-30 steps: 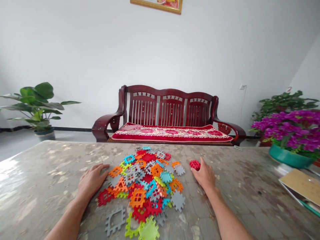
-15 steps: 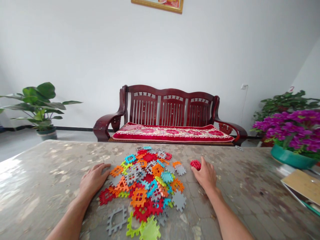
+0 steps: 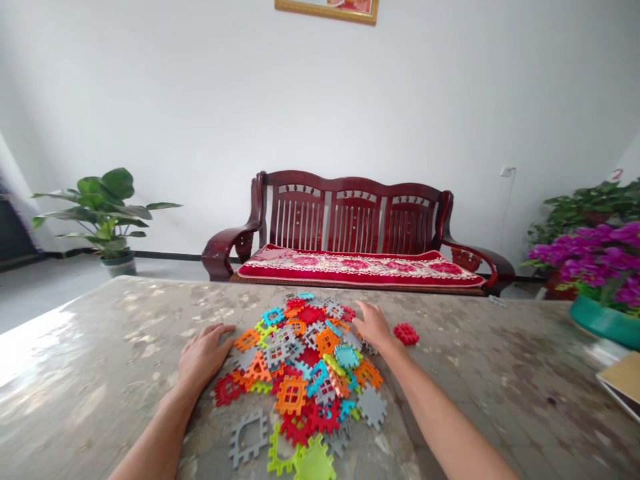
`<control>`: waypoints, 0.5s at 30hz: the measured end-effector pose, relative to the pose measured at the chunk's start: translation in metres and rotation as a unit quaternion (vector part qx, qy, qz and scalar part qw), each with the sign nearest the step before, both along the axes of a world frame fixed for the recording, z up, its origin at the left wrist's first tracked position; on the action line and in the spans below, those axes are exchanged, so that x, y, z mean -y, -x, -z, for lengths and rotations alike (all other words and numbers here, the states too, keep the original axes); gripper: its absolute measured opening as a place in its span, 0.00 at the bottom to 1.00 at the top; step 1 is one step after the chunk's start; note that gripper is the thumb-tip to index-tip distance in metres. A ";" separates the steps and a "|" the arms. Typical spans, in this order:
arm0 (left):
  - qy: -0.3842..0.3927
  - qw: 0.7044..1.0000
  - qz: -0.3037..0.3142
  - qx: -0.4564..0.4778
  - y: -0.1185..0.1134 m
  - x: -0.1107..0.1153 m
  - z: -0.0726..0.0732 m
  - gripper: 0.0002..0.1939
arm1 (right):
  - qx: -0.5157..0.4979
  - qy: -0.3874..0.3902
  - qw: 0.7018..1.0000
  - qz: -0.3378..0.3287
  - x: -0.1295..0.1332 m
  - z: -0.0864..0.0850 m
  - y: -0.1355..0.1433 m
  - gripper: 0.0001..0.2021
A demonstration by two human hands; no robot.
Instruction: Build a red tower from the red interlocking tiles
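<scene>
A heap of coloured plastic interlocking tiles (image 3: 290, 395) with toothed edges spreads over the table in front of me. They are red, orange, grey, blue and lime green, some solid and some window-like. My left hand (image 3: 206, 357) lies on the table at the heap's left side, fingers extended, holding nothing. At the far right of the heap, my right hand (image 3: 373, 325) reaches over the tiles with index finger and thumb apart. It partly covers some grey and orange tiles. Apart from the heap, a red tile (image 3: 406, 334) lies just right of my right wrist.
The table (image 3: 125, 353) has a glossy patterned cover. A purple flower arrangement in a teal pot (image 3: 603, 320) stands at right, near a brown board (image 3: 623, 381). Beyond the table are a wooden bench (image 3: 350, 220) with a red cushion and a potted plant (image 3: 113, 213).
My right hand has moved left from beside the red tile to the far right part of the heap. The red tile stays on the table. My view has turned slightly left.
</scene>
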State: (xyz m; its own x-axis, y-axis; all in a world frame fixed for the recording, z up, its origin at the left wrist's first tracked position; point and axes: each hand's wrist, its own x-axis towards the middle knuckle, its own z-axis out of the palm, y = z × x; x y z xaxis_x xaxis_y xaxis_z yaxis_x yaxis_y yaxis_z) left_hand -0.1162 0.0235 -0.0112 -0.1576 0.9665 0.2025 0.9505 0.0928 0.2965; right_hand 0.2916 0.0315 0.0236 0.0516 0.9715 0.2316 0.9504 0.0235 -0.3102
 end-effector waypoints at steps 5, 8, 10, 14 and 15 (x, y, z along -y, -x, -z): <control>0.006 1.000 -0.005 -0.005 -0.004 0.004 -0.005 0.22 | 0.013 0.049 0.999 0.003 -0.022 -0.003 0.014 0.33; 0.006 1.000 -0.007 -0.009 -0.005 0.005 -0.007 0.22 | 0.024 0.061 0.998 0.006 -0.024 -0.002 0.017 0.31; 0.007 1.000 -0.010 -0.009 -0.006 0.005 -0.008 0.22 | 0.034 0.055 0.998 0.007 -0.022 -0.001 0.018 0.28; 0.010 1.000 -0.008 -0.008 -0.006 0.005 -0.009 0.23 | 0.055 0.030 0.998 0.007 -0.014 0.000 0.020 0.26; 0.010 1.000 -0.006 -0.008 -0.006 0.005 -0.009 0.23 | 0.059 0.023 0.998 0.007 -0.011 -0.001 0.020 0.25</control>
State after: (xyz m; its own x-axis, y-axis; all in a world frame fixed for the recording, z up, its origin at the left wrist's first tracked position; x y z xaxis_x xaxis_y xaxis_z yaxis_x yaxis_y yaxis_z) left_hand -0.1103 0.0182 -0.0024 -0.1671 0.9684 0.1852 0.9536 0.1110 0.2797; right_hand 0.2713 0.0427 0.0247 0.0400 0.9806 0.1917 0.9803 -0.0014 -0.1973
